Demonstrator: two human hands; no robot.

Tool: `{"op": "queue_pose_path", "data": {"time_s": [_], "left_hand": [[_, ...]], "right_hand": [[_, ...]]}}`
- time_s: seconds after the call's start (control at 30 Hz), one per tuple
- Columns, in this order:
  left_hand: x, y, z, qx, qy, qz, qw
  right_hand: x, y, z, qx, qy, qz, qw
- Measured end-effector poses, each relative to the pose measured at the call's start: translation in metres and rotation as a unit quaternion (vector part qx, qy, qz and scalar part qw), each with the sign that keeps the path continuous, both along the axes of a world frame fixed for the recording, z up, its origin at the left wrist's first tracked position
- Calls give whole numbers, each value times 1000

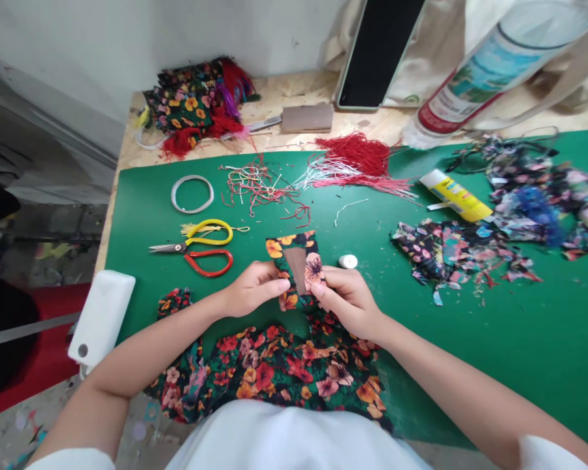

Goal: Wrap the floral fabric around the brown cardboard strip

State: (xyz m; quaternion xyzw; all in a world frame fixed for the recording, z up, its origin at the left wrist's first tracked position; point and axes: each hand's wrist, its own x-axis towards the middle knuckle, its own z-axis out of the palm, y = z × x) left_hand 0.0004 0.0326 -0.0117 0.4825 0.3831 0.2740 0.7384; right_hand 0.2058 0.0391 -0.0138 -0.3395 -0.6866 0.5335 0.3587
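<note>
Both my hands hold a small piece of brown card wrapped in black floral fabric point(294, 261) above the green mat point(494, 339). My left hand point(252, 287) pinches its lower left edge, fingers closed. My right hand point(345, 297) pinches its right side, thumb pressing a pink flower flap down. Under my wrists, a larger floral cloth point(279, 372) lies at the mat's near edge.
Yellow-handled scissors point(203, 235) and red-handled scissors point(206, 261) lie left of my hands. Also on the mat are a white ring point(192, 194), red cords point(357, 160), a yellow glue tube point(455, 194), a white cap point(347, 262) and fabric scraps point(460, 254). A bottle point(490, 65) leans at the back right.
</note>
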Motion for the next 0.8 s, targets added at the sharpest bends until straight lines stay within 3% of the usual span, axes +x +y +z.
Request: {"op": "queue_pose_path", "data": {"time_s": [0.1, 0.27, 0.43, 0.57, 0.8], "left_hand": [[1, -2, -6, 3, -14, 42, 999], [1, -1, -3, -5, -49, 23, 999], [-1, 2, 5, 81, 24, -33, 996], [-1, 2, 5, 122, 82, -32, 989], [4, -1, 4, 170, 124, -8, 978]], "right_hand": [[-1, -1, 1, -11, 7, -18, 1000], [0, 0, 1, -29, 12, -34, 999], [0, 0, 0, 36, 11, -8, 999], [0, -1, -3, 109, -10, 15, 994], [-2, -1, -2, 107, -2, 8, 994]]}}
